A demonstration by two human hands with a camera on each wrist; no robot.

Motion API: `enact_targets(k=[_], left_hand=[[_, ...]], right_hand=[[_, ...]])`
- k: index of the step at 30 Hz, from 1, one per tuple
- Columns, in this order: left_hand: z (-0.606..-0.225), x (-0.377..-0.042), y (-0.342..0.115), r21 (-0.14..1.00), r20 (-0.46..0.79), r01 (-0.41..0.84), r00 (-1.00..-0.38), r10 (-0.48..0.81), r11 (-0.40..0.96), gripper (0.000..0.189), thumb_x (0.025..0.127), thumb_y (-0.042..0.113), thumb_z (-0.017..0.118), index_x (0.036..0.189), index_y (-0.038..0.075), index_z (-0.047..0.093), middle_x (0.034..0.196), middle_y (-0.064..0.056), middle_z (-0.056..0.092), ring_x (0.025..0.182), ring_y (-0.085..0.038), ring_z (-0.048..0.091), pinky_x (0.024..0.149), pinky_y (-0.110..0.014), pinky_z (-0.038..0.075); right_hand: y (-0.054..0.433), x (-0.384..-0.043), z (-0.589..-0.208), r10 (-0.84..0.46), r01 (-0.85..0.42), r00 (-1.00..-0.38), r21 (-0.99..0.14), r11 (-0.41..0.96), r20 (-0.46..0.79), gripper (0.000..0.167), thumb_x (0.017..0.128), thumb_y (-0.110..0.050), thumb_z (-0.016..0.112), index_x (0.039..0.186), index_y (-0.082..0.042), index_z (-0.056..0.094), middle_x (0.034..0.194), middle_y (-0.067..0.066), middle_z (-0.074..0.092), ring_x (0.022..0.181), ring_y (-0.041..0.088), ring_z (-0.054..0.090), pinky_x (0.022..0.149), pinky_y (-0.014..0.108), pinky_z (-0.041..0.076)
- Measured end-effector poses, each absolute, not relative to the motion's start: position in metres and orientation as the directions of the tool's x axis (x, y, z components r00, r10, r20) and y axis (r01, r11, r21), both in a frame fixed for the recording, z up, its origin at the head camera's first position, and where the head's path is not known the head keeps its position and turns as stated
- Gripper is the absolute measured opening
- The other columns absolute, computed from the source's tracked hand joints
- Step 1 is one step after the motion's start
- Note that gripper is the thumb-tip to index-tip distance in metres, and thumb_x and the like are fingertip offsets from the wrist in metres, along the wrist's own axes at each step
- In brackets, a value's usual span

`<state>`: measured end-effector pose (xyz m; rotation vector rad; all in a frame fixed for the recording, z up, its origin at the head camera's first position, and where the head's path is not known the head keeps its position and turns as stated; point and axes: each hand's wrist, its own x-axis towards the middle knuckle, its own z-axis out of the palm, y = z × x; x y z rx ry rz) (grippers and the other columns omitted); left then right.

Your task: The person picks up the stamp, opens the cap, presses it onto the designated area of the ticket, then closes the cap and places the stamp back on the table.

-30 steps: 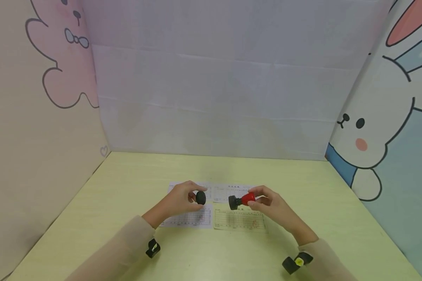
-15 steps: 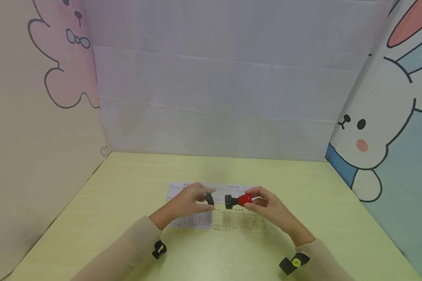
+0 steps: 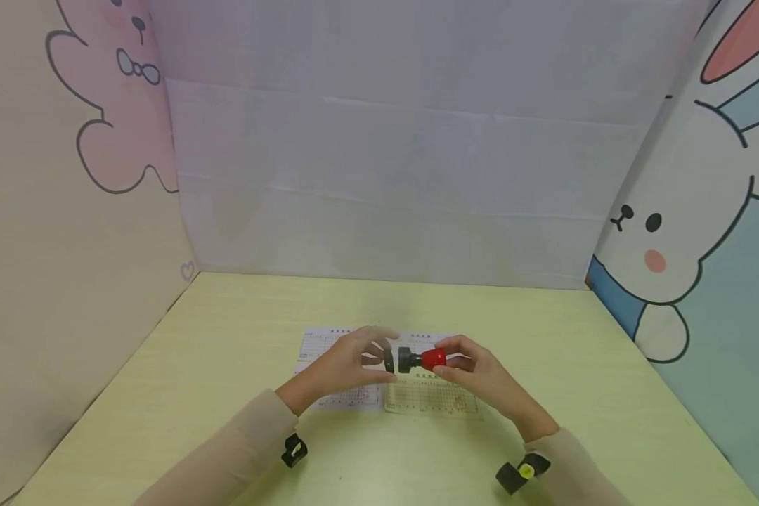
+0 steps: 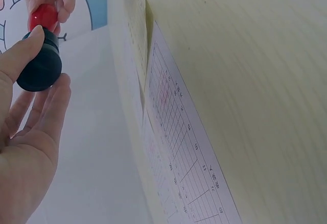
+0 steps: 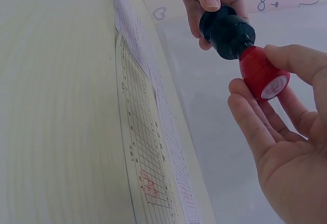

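Note:
My right hand [image 3: 474, 365] pinches the red handle of a stamp [image 3: 433, 359] between thumb and fingers; its black head points left. A whitish disc with a red mark shows on the handle's end in the right wrist view. My left hand [image 3: 351, 362] holds a round black cap [image 3: 388, 360] by its edges, thumb on one side and fingers on the other. Cap and stamp head face each other, a small gap between them in the head view. From the left wrist, the cap [image 4: 38, 73] overlaps the stamp head. Both hands are raised over the papers.
Beneath the hands lie white printed forms [image 3: 316, 342] and a yellow form [image 3: 431, 399], edge to edge on the pale yellow table [image 3: 247, 309]. Red stamp marks show on some forms. A white back wall [image 3: 379, 140] and side walls with cartoon drawings surround the table.
My left hand has moved right with the cap and turned it to face the stamp. The right hand has shifted slightly left, so the gap between cap and stamp has narrowed.

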<state>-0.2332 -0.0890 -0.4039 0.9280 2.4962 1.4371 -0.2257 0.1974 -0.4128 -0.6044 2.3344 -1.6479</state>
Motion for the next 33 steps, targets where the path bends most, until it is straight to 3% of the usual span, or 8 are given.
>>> enact_targets(k=[6,12,20,28,33], left_hand=[[-0.4042,-0.234,-0.0863,0.836,0.187,0.422,-0.82,0.541,0.35,0.048,0.081,0.02,0.086,0.119,0.012,0.058,0.119,0.0,0.062,0.108,-0.015,0.065,0.092,-0.031,0.054],[-0.4066,-0.235,-0.0849,0.832,0.217,0.439,-0.819,0.531,0.338,0.046,0.082,0.022,0.086,0.119,0.016,0.06,0.12,0.003,0.063,0.108,-0.014,0.066,0.092,-0.034,0.054],[-0.409,-0.2355,-0.0822,0.837,0.264,0.465,-0.805,0.531,0.288,0.047,0.081,0.022,0.086,0.119,0.015,0.061,0.121,0.002,0.063,0.106,-0.012,0.066,0.091,-0.027,0.054],[-0.4091,-0.2334,-0.0803,0.833,0.301,0.488,-0.796,0.525,0.262,0.045,0.079,0.019,0.086,0.117,0.016,0.063,0.117,0.007,0.064,0.105,-0.011,0.066,0.092,-0.028,0.054],[-0.4071,-0.2313,-0.0787,0.824,0.313,0.499,-0.795,0.521,0.267,0.045,0.079,0.019,0.087,0.117,0.016,0.064,0.116,0.009,0.065,0.104,-0.01,0.066,0.092,-0.03,0.054]], right_hand=[[0.1944,-0.226,-0.4129,-0.459,-0.195,-0.887,-0.942,0.274,0.05,0.043,0.095,-0.024,0.072,0.132,-0.008,0.055,0.125,0.015,0.06,0.108,0.037,0.065,0.09,0.03,0.054],[0.1938,-0.2256,-0.4122,-0.464,-0.187,-0.884,-0.949,0.256,0.049,0.043,0.095,-0.023,0.072,0.132,-0.008,0.055,0.126,0.016,0.06,0.111,0.042,0.063,0.092,0.031,0.054],[0.1947,-0.2258,-0.4128,-0.468,-0.183,-0.882,-0.953,0.24,0.051,0.042,0.096,-0.022,0.071,0.131,-0.008,0.055,0.127,0.016,0.059,0.111,0.044,0.061,0.092,0.03,0.053],[0.1966,-0.2251,-0.4136,-0.473,-0.182,-0.88,-0.955,0.235,0.052,0.041,0.096,-0.022,0.071,0.132,-0.007,0.055,0.129,0.016,0.059,0.11,0.029,0.064,0.095,0.036,0.051],[0.1975,-0.2243,-0.4141,-0.476,-0.183,-0.877,-0.958,0.222,0.058,0.041,0.097,-0.022,0.069,0.133,-0.008,0.055,0.132,0.017,0.056,0.113,0.029,0.064,0.096,0.035,0.05]])
